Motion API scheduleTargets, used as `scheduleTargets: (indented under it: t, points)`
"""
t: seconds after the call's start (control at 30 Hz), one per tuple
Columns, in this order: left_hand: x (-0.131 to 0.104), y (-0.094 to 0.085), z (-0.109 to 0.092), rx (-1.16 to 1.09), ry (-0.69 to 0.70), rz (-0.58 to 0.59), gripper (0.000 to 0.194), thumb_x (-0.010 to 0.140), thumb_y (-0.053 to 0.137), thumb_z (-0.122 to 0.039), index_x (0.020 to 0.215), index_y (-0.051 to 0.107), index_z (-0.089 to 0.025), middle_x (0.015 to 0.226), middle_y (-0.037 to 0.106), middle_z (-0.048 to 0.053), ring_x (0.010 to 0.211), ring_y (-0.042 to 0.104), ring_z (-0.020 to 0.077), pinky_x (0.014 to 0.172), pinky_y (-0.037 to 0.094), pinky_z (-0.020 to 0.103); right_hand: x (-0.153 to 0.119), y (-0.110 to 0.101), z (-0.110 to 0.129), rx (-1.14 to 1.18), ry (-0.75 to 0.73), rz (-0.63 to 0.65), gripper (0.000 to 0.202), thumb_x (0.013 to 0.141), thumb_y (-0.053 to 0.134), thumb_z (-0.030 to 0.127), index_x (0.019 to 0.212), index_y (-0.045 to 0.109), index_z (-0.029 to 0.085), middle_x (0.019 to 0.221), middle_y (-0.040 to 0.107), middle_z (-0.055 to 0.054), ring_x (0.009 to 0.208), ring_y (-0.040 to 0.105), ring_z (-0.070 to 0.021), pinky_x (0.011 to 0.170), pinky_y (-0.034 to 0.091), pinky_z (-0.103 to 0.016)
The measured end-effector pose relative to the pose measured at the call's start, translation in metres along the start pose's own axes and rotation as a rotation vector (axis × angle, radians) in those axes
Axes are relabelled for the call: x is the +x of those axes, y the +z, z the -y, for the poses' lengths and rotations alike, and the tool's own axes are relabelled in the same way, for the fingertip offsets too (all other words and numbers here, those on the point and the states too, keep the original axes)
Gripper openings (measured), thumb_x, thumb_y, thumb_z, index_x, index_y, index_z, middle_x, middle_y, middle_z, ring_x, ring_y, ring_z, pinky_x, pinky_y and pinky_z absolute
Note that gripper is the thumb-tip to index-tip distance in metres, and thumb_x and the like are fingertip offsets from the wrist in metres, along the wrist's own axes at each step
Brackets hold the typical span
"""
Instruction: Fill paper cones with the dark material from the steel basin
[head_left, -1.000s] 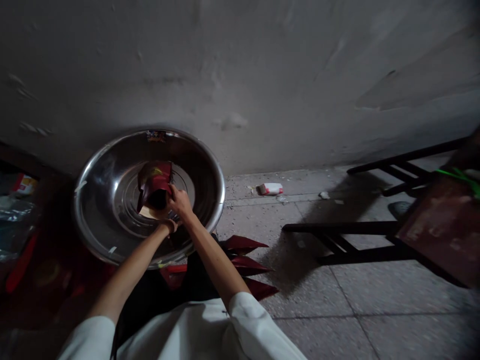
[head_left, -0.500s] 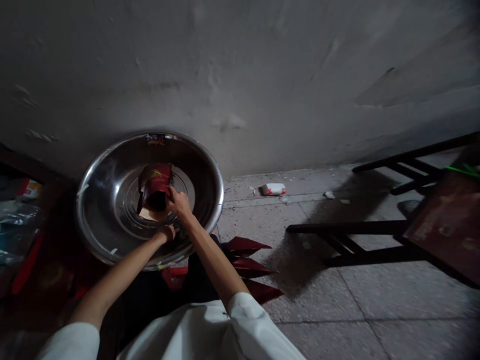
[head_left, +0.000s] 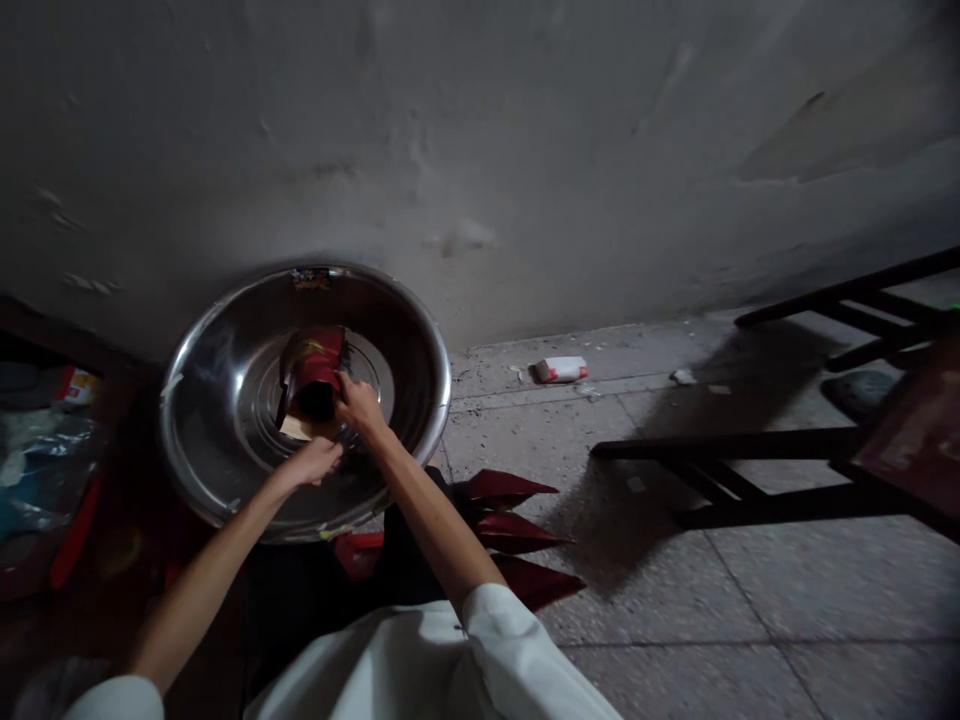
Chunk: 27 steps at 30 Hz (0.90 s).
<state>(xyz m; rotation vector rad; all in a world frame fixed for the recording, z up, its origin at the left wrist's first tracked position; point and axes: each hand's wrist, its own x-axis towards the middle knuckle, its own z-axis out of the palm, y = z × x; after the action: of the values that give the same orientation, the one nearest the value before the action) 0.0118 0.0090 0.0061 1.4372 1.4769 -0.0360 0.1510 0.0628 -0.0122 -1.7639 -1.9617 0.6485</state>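
Observation:
A wide shiny metal basin (head_left: 187, 455) stands by the wall. Inside it is a dark red, tube-like piece (head_left: 313, 365) that looks like card or paper, with yellow marks, a dark opening and a pale inner face. My right hand (head_left: 360, 404) is closed on the right edge of this piece, thumb toward the opening. Lower and just in front of the opening, my left hand (head_left: 319, 460) is closed with fingers curled; what it holds, if anything, is too small to make out. Several dark red pointed pieces (head_left: 517, 530) stick out beside my right forearm.
A red and white packet (head_left: 561, 370) lies on the tiled floor (head_left: 660, 610) near the grey wall (head_left: 480, 150). At the right is a dark-legged stool (head_left: 750, 480) on its side. To the left are clear plastic bags (head_left: 49, 475) and a red edge.
My left hand has drawn back slightly to the left from the piece's lower edge. My right hand keeps its hold. The view has shifted a little.

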Motion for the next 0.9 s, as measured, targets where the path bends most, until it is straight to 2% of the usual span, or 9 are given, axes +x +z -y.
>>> scheduleTargets:
  t: [0.03, 0.1, 0.2, 0.27, 0.37, 0.53, 0.63, 0.73, 0.9]
  points:
    - [-0.002, -0.006, -0.001, -0.016, -0.002, -0.037, 0.044, 0.102, 0.040, -0.041, 0.067, 0.050, -0.017, 0.051, 0.039, -0.006, 0.038, 0.035, 0.0075, 0.039, 0.030, 0.021, 0.000, 0.000, 0.000, 0.003, -0.001, -0.003, 0.054, 0.095, 0.041, 0.027, 0.147, 0.047, 0.014, 0.111, 0.075, -0.016, 0.102, 0.071, -0.0284, 0.085, 0.049, -0.032]
    - [-0.006, -0.020, -0.006, -0.010, 0.060, -0.210, 0.047, 0.103, 0.031, -0.046, 0.068, 0.049, -0.019, 0.051, 0.039, -0.006, 0.038, 0.037, 0.0086, 0.041, 0.030, 0.021, -0.001, 0.000, 0.001, 0.003, -0.001, -0.005, 0.054, 0.095, 0.041, 0.027, 0.147, 0.047, 0.014, 0.112, 0.075, -0.016, 0.103, 0.071, -0.0282, 0.085, 0.049, -0.031]
    - [-0.001, -0.035, -0.015, 0.158, 0.209, -0.548, 0.049, 0.103, 0.029, -0.045, 0.072, 0.057, -0.018, 0.060, 0.056, 0.001, 0.055, 0.056, 0.0145, 0.055, 0.041, 0.025, -0.003, -0.001, 0.002, -0.005, 0.000, -0.005, 0.055, 0.094, 0.042, 0.026, 0.147, 0.047, 0.014, 0.114, 0.075, -0.017, 0.104, 0.071, -0.0278, 0.086, 0.049, -0.030]
    - [0.007, -0.040, -0.017, 0.335, 0.219, -0.669, 0.044, 0.103, 0.031, -0.034, 0.082, 0.064, -0.016, 0.076, 0.068, 0.009, 0.073, 0.065, 0.0196, 0.068, 0.046, 0.028, -0.004, -0.003, 0.004, -0.009, 0.008, -0.004, 0.055, 0.094, 0.043, 0.025, 0.148, 0.046, 0.013, 0.114, 0.074, -0.017, 0.104, 0.071, -0.0278, 0.086, 0.049, -0.031]
    - [0.019, -0.037, -0.015, 0.489, 0.167, -0.723, 0.032, 0.098, 0.039, -0.020, 0.095, 0.070, -0.011, 0.096, 0.072, 0.017, 0.093, 0.068, 0.0257, 0.085, 0.049, 0.034, -0.005, -0.006, 0.006, -0.014, 0.014, 0.014, 0.056, 0.094, 0.043, 0.025, 0.149, 0.045, 0.013, 0.114, 0.074, -0.017, 0.104, 0.071, -0.0280, 0.086, 0.049, -0.031]
    - [0.027, -0.026, -0.005, 0.556, 0.159, -0.757, 0.027, 0.092, 0.048, -0.016, 0.098, 0.073, -0.007, 0.100, 0.070, 0.021, 0.105, 0.064, 0.0317, 0.101, 0.044, 0.042, -0.005, -0.009, 0.008, -0.009, -0.006, 0.031, 0.058, 0.092, 0.044, 0.024, 0.149, 0.044, 0.013, 0.115, 0.074, -0.016, 0.107, 0.071, -0.0273, 0.089, 0.049, -0.030]
    - [0.028, -0.023, 0.000, 0.574, 0.164, -0.782, 0.025, 0.090, 0.054, -0.020, 0.098, 0.074, -0.007, 0.100, 0.069, 0.022, 0.106, 0.062, 0.0339, 0.100, 0.044, 0.043, -0.004, -0.008, 0.007, -0.015, 0.000, 0.037, 0.058, 0.094, 0.042, 0.027, 0.150, 0.043, 0.013, 0.116, 0.074, -0.016, 0.108, 0.070, -0.0272, 0.090, 0.050, -0.031]
    - [0.029, -0.023, 0.005, 0.555, 0.213, -0.838, 0.027, 0.093, 0.051, -0.023, 0.094, 0.074, -0.009, 0.096, 0.068, 0.020, 0.100, 0.063, 0.0325, 0.095, 0.046, 0.041, -0.004, -0.005, 0.006, -0.021, -0.006, 0.045, 0.058, 0.094, 0.041, 0.027, 0.151, 0.042, 0.014, 0.117, 0.074, -0.016, 0.108, 0.070, -0.0273, 0.090, 0.050, -0.032]
    - [0.032, -0.028, 0.013, 0.324, 0.347, -0.805, 0.023, 0.091, 0.052, -0.021, 0.093, 0.072, -0.011, 0.093, 0.070, 0.017, 0.092, 0.065, 0.0278, 0.086, 0.049, 0.036, -0.005, -0.003, 0.005, -0.014, -0.017, 0.030, 0.058, 0.093, 0.042, 0.026, 0.150, 0.044, 0.013, 0.116, 0.074, -0.015, 0.107, 0.071, -0.0280, 0.090, 0.050, -0.032]
